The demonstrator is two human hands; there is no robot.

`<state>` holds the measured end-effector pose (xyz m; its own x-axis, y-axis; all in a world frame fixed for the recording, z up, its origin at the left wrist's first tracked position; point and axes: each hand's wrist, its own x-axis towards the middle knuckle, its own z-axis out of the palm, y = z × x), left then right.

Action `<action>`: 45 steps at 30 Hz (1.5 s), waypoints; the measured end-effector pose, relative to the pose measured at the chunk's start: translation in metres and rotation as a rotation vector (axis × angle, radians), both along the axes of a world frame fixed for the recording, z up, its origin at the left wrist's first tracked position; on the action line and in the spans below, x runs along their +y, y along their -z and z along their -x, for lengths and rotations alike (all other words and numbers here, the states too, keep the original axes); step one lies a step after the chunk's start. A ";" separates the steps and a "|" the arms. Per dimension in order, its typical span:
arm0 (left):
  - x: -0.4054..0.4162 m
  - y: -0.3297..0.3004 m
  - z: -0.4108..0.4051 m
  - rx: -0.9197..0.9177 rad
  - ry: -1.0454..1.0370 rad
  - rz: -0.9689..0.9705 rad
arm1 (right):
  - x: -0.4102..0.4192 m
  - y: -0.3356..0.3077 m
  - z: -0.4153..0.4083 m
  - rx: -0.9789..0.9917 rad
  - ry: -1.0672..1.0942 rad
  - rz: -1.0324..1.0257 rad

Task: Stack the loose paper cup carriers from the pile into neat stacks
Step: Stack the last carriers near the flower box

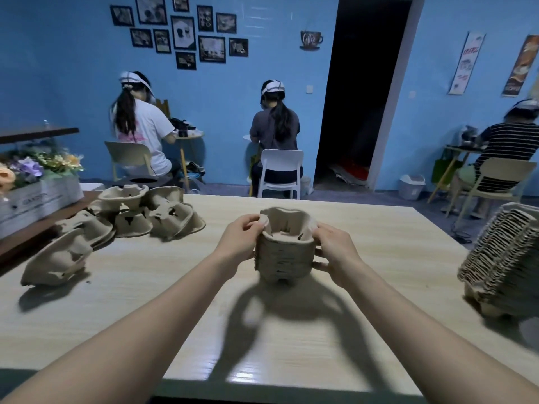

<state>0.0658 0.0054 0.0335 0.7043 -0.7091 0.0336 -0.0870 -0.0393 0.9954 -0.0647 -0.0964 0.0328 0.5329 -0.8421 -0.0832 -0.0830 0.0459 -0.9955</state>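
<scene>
At the middle of the frame, on the pale wooden table (364,243), stands a short stack of nested carriers (284,255), with both hands closed around it. The left hand (237,237) grips the stack's left side, its fingers curled over the upper rim; the right hand (335,252) holds the right side, thumb near the top edge and fingers wrapped lower down the wall. Neither hand is spread wide, only as far as the stack's width. The topmost carrier (287,221) sits a little high and looks not fully seated in the ones below.

These carriers are moulded pulp, so they should be very light, fairly stiff but easy to crush or tear at the thin rim, and rough enough not to slip. The safest hold is probably on the side walls, with gentle, even pressure from both sides, pressing down at the rim to seat each piece.

To the left and upper left of the frame lies the loose pile (140,211), with one stray carrier (58,260) lying apart nearer the left edge. At the right edge leans a tall finished stack (501,255).
</scene>
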 end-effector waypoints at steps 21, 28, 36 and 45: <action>0.049 0.006 -0.055 -0.289 -0.148 -0.082 | 0.042 -0.040 -0.049 0.222 0.044 0.728; 0.091 0.018 -0.102 -0.323 -0.255 -0.129 | 0.086 -0.038 -0.116 0.181 -0.139 0.811; 0.114 0.052 -0.162 -0.450 -0.333 -0.287 | 0.101 0.006 -0.191 0.220 -0.255 0.705; 0.105 0.090 -0.211 -0.597 -0.323 -0.393 | 0.071 0.050 -0.258 0.250 -0.221 0.519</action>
<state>0.2765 0.1103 -0.0568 0.8192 -0.5109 0.2606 -0.5276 -0.4932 0.6916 0.1933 -0.0251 -0.0176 0.7166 -0.6782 0.1628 -0.2686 -0.4838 -0.8329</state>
